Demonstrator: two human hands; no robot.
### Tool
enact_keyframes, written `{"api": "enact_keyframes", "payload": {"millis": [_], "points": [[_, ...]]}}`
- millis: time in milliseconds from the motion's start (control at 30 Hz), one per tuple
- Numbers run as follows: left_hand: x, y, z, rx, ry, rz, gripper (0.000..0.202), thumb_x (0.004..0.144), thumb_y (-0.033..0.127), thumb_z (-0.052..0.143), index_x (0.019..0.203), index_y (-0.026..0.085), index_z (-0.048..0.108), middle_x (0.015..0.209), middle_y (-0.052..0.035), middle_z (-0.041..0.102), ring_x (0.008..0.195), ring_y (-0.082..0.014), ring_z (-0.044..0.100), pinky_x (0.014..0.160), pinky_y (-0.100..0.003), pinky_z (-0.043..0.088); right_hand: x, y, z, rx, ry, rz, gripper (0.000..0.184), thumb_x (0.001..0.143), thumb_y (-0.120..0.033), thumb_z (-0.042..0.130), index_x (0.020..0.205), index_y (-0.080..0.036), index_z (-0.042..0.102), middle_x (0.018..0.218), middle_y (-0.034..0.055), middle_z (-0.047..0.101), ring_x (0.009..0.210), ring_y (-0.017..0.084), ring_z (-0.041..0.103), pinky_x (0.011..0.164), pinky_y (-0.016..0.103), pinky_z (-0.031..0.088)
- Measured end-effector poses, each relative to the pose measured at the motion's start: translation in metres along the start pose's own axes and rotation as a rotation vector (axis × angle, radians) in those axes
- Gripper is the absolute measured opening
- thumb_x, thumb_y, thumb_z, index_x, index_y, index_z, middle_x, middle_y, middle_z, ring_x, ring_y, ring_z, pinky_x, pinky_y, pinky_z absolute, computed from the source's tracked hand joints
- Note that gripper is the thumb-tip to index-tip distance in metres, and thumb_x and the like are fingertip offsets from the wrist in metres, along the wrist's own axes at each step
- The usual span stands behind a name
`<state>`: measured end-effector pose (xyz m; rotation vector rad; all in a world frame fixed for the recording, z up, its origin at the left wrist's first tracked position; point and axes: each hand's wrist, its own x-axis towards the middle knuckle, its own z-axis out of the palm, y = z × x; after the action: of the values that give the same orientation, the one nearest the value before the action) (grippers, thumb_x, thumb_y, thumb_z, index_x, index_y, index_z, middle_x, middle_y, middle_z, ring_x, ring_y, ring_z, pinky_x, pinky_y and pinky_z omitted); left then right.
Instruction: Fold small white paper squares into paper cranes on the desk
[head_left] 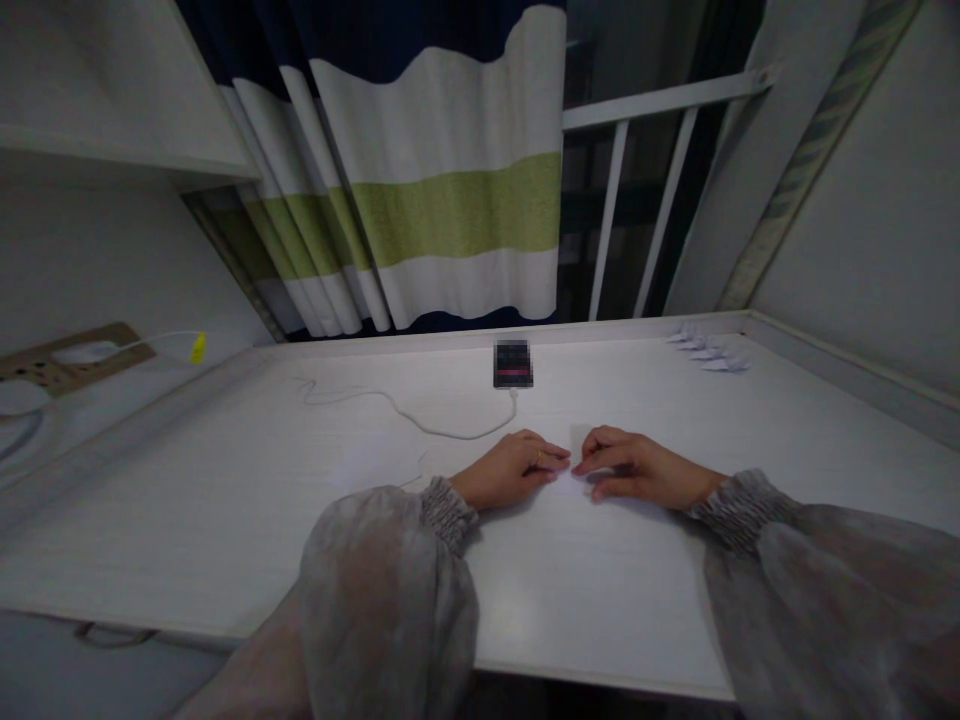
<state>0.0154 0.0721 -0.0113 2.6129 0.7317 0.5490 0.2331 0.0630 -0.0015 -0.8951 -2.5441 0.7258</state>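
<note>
A small piece of white paper (579,440) lies on the white desk between my two hands; its outline barely stands out from the desktop. My left hand (517,468), with a ring on one finger, has its fingers together and their tips pressed on the paper's left side. From the right, my right hand (649,468) is curled with its fingertips and thumb on the paper, close to the left fingertips. The fingers partly cover the paper, so its exact shape cannot be made out.
A phone-like device (513,363), blurred out, sits at the back with a white cable (420,425) trailing left. Several folded white paper pieces (709,352) stand back right. Another white sheet (375,458) lies left. A curtain (457,200) hangs behind the desk (585,600).
</note>
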Motion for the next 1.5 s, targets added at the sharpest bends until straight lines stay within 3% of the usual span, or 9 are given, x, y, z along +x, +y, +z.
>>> {"api": "enact_keyframes", "payload": {"millis": [433, 667, 867, 1367, 1500], "points": [[-0.001, 0.003, -0.003, -0.021, -0.048, -0.009, 0.027, 0.078, 0.023, 0.051, 0.104, 0.020, 0.059, 0.116, -0.0046, 0.056, 0.102, -0.0146, 0.049, 0.092, -0.033, 0.034, -0.001, -0.005, -0.001, 0.001, -0.004, -0.063, 0.029, 0.080, -0.039, 0.048, 0.080, -0.016, 0.066, 0.083, 0.0054, 0.052, 0.078, 0.014, 0.053, 0.073, 0.028, 0.043], [0.000, 0.005, -0.006, 0.000, -0.079, 0.011, 0.029, 0.076, 0.021, 0.054, 0.105, 0.019, 0.058, 0.117, -0.0059, 0.056, 0.105, -0.0144, 0.048, 0.094, -0.032, 0.031, 0.003, -0.015, 0.007, -0.062, 0.057, -0.130, 0.024, 0.087, -0.027, 0.035, 0.079, -0.015, 0.055, 0.082, 0.0067, 0.051, 0.078, 0.015, 0.049, 0.074, 0.030, 0.042], [0.001, 0.004, -0.006, 0.002, -0.085, 0.009, 0.030, 0.075, 0.020, 0.055, 0.105, 0.019, 0.058, 0.118, -0.0066, 0.055, 0.107, -0.0152, 0.048, 0.095, -0.032, 0.031, 0.008, -0.017, 0.014, -0.152, 0.133, -0.076, 0.019, 0.087, -0.025, 0.034, 0.076, -0.017, 0.047, 0.078, 0.0063, 0.050, 0.074, 0.016, 0.046, 0.070, 0.033, 0.042], [0.003, 0.004, -0.005, -0.009, -0.110, -0.038, 0.034, 0.074, 0.014, 0.054, 0.108, 0.020, 0.057, 0.120, -0.0050, 0.053, 0.107, -0.0161, 0.047, 0.096, -0.033, 0.029, 0.005, -0.009, 0.001, -0.077, -0.053, -0.137, 0.018, 0.086, -0.023, 0.035, 0.078, -0.017, 0.049, 0.080, 0.0054, 0.051, 0.076, 0.015, 0.047, 0.071, 0.030, 0.040], [0.003, 0.004, -0.005, -0.026, -0.101, -0.009, 0.030, 0.077, 0.014, 0.051, 0.106, 0.018, 0.057, 0.118, -0.0065, 0.055, 0.107, -0.0151, 0.048, 0.096, -0.032, 0.030, 0.003, -0.013, -0.001, -0.045, -0.037, -0.115, 0.013, 0.084, -0.023, 0.039, 0.077, -0.016, 0.048, 0.081, 0.0052, 0.050, 0.076, 0.014, 0.046, 0.072, 0.030, 0.040]]}}
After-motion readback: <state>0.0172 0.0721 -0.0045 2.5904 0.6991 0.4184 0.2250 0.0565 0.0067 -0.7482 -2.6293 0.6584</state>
